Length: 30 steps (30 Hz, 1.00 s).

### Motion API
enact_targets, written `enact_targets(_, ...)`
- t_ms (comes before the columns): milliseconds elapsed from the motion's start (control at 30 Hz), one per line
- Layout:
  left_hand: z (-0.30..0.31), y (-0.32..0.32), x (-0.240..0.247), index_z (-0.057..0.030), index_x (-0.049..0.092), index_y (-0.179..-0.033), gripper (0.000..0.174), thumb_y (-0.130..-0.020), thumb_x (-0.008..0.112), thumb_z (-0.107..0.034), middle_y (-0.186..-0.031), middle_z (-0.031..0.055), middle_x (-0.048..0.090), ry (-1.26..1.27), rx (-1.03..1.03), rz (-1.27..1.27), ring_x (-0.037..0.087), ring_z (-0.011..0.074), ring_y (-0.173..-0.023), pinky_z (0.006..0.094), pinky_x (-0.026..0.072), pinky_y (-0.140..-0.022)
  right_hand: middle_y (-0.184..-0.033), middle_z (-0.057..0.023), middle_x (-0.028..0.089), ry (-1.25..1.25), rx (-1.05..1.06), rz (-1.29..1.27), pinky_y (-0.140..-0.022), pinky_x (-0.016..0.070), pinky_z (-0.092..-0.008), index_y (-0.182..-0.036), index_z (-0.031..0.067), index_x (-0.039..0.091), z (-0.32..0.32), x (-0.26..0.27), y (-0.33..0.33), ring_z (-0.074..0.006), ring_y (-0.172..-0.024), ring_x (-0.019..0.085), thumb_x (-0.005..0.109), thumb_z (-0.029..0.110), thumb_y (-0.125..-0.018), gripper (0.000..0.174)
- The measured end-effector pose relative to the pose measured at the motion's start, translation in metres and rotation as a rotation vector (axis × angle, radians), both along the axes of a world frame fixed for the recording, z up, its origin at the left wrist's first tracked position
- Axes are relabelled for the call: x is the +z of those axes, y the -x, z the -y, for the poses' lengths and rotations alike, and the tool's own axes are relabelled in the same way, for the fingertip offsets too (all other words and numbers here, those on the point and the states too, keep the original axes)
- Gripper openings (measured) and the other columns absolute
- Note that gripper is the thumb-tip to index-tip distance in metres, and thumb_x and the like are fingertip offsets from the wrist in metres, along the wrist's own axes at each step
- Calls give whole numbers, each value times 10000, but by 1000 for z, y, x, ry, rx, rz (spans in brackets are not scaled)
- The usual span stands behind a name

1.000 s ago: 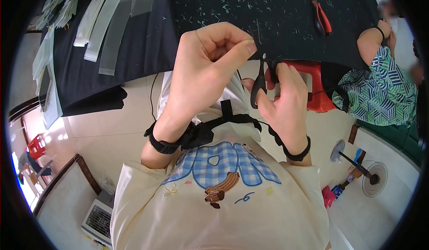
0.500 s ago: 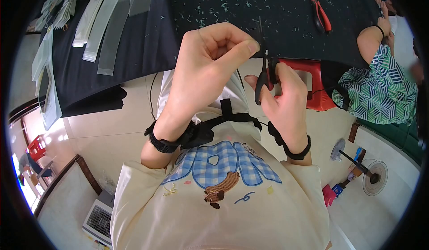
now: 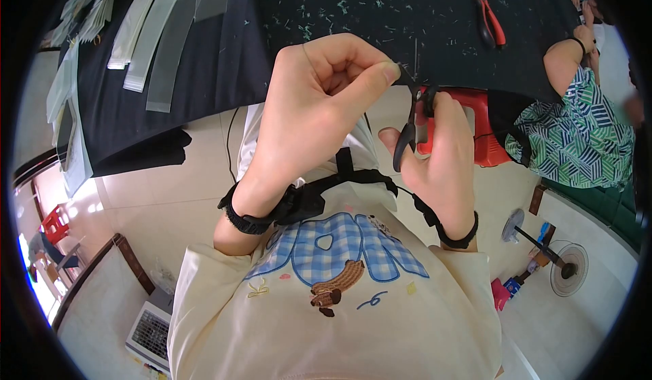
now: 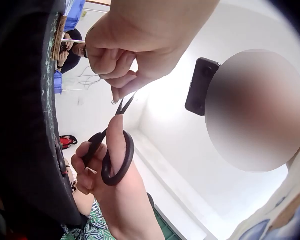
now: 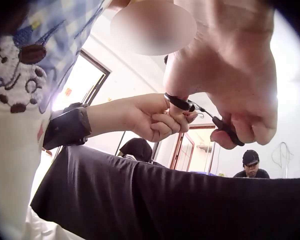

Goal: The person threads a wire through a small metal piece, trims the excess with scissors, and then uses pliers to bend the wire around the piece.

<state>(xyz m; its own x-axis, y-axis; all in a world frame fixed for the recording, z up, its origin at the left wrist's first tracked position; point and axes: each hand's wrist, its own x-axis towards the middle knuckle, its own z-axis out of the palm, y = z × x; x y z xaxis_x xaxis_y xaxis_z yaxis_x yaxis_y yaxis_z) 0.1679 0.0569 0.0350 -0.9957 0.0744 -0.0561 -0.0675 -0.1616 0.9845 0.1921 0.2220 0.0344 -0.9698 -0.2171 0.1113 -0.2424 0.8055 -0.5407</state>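
My left hand (image 3: 319, 108) bends its fingers inward and pinches a tiny item between thumb and forefinger. In the left wrist view a tiny loop (image 4: 114, 102) shows at those fingertips; the rest is hidden, and I cannot tell what it is. Small scissors (image 3: 405, 139) with black handles are in my right hand (image 3: 445, 156), with the thumb through one ring and fingers at the other. The scissor blades (image 4: 121, 107) are parted, and they point at the left fingertips, close by them.
Black cloth (image 3: 305, 13) covers the table, with green clippings scattered over it. Red-handled pliers (image 3: 490, 23) lie at the right. Clear plastic strips (image 3: 163, 74) hang over the left side. A red stool (image 3: 485, 139) stands below the table edge, near another person in patterned clothing (image 3: 577, 135).
The scissors and my right hand have shifted to the right, and the blades look wider apart. My left fingertips have moved slightly right, still pinching.
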Motion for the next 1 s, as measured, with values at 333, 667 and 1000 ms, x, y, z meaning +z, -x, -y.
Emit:
enact_targets(333, 0, -2, 2, 55, 620, -834, 88, -804, 587, -21, -670, 1, 586, -20, 2, -17, 471, -4, -592, 150, 364, -502, -800, -108, 548, -96, 3, -26, -658, 399, -371, -928, -7, 498, 2, 2, -2, -280, -754, 492, 744, 229, -669, 428)
enact_targets(667, 2, -3, -1, 58, 617, -837, 89, -800, 586, -16, -661, -4, 574, 20, -18, -42, 451, -5, -589, 154, 350, -500, -805, -122, 529, -125, -7, -39, -643, 398, -381, -929, -16, 495, 1, 1, -3, -294, -753, 490, 745, 241, -668, 444)
enact_targets(1000, 4, -2, 1, 28, 646, -874, 101, -794, 595, -4, -687, -14, 585, 63, -31, -57, 450, -10, -591, 131, 295, -503, -710, -85, 480, -135, 22, -52, -575, 379, -349, -875, -10, 512, 0, 4, -4, -242, -685, 468, 760, 260, -655, 428)
